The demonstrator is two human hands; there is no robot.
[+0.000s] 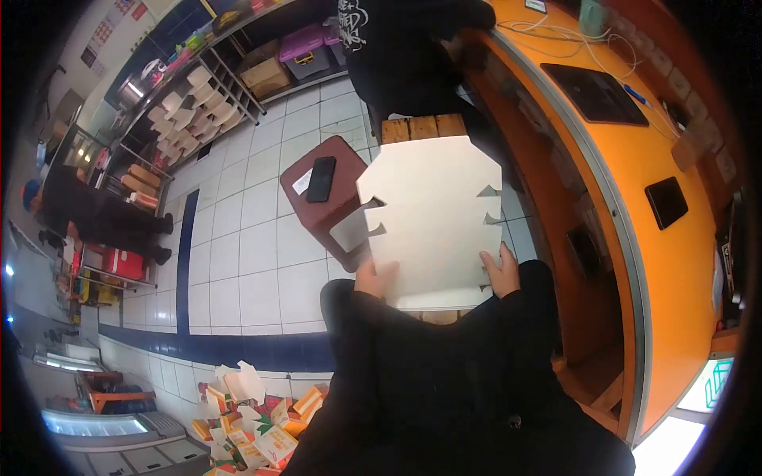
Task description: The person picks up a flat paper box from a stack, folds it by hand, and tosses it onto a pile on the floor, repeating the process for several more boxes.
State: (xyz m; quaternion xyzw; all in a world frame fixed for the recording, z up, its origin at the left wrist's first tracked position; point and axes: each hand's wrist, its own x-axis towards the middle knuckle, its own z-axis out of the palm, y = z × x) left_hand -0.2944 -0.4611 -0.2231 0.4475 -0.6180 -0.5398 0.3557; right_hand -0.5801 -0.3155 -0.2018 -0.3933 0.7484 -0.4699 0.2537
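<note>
Seated person, dark sleeves and trousers, both hands forward over the lap.

Cardboard blank [432, 222]: flat, pale, die-cut, with notched tabs on its left and right edges. Held up in the middle of the scene, near edge at the hands, far edge tilted away. Wooden slats [421, 127] show just past its far edge; whether the blank touches them cannot be told.

Left hand [373, 279]: grip clamped on the blank's near-left corner, thumb on top, fingers hidden beneath.
Right hand [502, 271]: grip clamped on the near-right edge, just below the lowest notch, fingers spread on the top face.

Left of the blank, just beside it: maroon stool [337, 218], its near corner hidden behind the sheet. On the stool lie a black phone [321, 178] and, touching it, a small white card [301, 182].

Right: curved orange tabletop [675, 262] carrying two dark flat pads [595, 94] and white cables [556, 33] at its far end.

Far centre: another person in a black printed top [397, 47], partly out of view.

Far left: shelves [194, 103] stacked with pale blanks. Near left, on the tiled floor: heap of printed cartons [254, 432], well apart from the hands.
</note>
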